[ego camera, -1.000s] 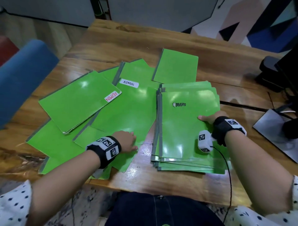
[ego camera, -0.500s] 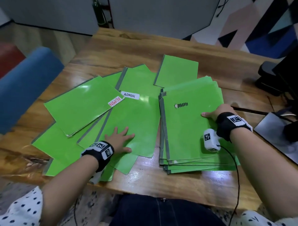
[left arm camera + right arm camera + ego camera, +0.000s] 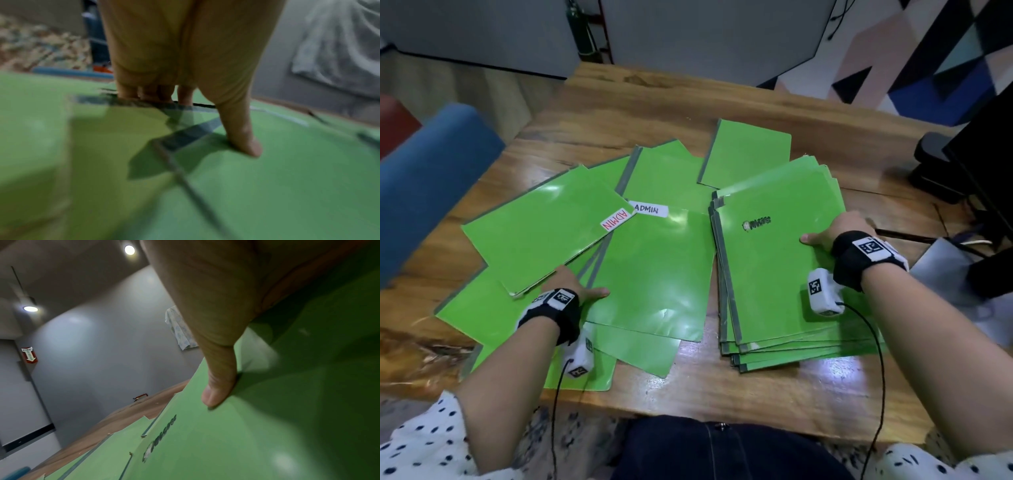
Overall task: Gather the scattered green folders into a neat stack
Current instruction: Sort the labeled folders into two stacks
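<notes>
stack (image 3: 774, 267) tilted up since | R hand (image 3: 832, 231) grips | monitor base (image 3: 941, 164) beside

Stack (image 3: 774, 274) at table's (image 3: 774, 387) right near edge, loose folders (image 3: 654, 274) overlapping to its left, one folder (image 3: 748, 154) behind stack, chair (image 3: 421, 178) left of table

The left hand's (image 3: 571, 287) fingers slip under the edge of a green folder (image 3: 544, 226), so past the knuckles they are out of sight; only the thumb shows, on the folder beside it. The left wrist view is smeared with blur. The right hand's (image 3: 835, 229) fingers are hidden beneath the far edge of the stack (image 3: 774, 274); its thumb lies on top. The dark lettering near that thumb is too smudged to read.
</notes>
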